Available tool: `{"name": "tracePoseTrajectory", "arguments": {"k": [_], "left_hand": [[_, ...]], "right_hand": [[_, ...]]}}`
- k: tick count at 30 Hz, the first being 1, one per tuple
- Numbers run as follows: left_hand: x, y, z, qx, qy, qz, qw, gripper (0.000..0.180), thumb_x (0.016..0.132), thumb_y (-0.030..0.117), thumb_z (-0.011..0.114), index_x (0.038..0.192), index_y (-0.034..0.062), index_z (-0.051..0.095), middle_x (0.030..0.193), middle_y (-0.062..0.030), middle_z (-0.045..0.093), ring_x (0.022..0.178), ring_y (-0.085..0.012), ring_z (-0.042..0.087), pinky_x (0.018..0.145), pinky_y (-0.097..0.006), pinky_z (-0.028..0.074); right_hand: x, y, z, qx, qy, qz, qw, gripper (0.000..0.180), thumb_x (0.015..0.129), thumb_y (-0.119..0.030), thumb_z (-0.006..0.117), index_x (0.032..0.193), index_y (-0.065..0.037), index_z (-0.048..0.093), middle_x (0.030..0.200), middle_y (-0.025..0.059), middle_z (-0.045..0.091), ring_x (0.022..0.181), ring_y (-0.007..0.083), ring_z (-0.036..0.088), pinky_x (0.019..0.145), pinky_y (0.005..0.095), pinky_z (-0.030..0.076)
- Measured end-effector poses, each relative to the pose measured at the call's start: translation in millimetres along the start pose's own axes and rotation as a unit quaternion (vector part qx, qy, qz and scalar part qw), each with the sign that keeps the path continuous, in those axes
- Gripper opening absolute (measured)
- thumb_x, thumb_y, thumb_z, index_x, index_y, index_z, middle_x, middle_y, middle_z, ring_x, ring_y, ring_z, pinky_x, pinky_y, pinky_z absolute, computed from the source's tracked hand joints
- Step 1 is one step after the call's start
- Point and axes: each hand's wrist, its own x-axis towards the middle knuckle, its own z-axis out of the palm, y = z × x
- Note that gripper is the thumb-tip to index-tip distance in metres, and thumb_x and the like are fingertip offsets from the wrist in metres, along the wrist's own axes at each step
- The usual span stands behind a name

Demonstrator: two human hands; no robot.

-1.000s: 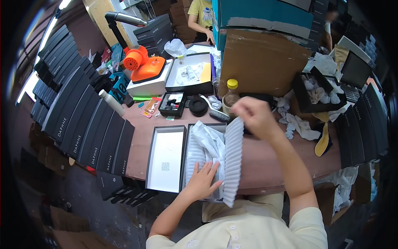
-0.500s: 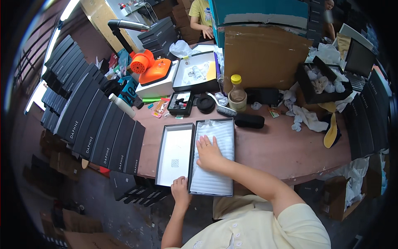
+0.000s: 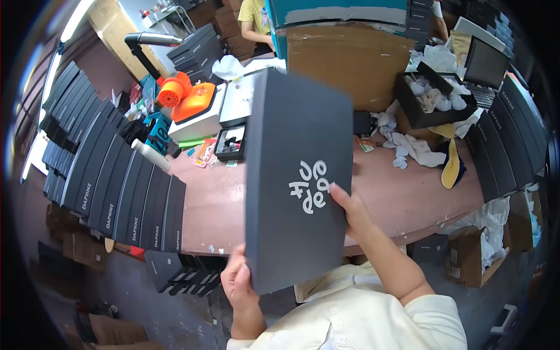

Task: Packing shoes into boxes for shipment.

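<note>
A flat dark grey box (image 3: 294, 175) with white lettering on its lid is lifted up close to the camera, tilted, over the reddish-brown table (image 3: 402, 195). My left hand (image 3: 240, 282) grips its lower left corner. My right hand (image 3: 349, 211) holds its right edge, thumb on the lid. The box hides the middle of the table behind it.
Rows of dark grey boxes (image 3: 116, 186) stand on edge at the left, more (image 3: 513, 131) at the right. An orange tool (image 3: 188, 96), a small open black box (image 3: 230, 143), a cardboard carton (image 3: 347, 55), white crumpled paper (image 3: 411, 149) and a yellowish insole (image 3: 450, 166) lie beyond. A person in yellow (image 3: 256, 17) stands at the far side.
The striped paper went down into the open box and was smoothed flat. Now the box is shut with its lid on and both hands have lifted it toward the camera.
</note>
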Motion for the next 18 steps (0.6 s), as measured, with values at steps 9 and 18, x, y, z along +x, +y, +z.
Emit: {"name": "tracePoseTrajectory", "arguments": {"k": [9,18], "left_hand": [[91,-129,-27,0.111,-0.193,-0.053,0.974,0.065,0.090,0.032,0.051,0.141,0.0005,0.026,0.140,-0.0179,0.033,0.130,-0.0207,0.029,0.105,-0.033,0.023],[68,-150,2,0.017,-0.007,-0.270,0.963,0.023,0.088,0.020,0.052,0.094,-0.0012,0.058,0.085,-0.0055,0.060,0.077,-0.0116,0.056,0.070,-0.024,0.046]], "right_hand": [[41,123,-23,-0.442,0.201,-0.149,0.862,0.067,0.083,-0.039,0.060,0.126,0.009,0.040,0.119,0.0309,0.047,0.114,0.0388,0.046,0.098,0.0399,0.037],[53,139,-22,-0.436,0.214,-0.145,0.862,0.074,0.082,-0.034,0.062,0.132,0.010,0.032,0.132,0.0284,0.039,0.121,0.0396,0.041,0.101,0.0385,0.034]]}}
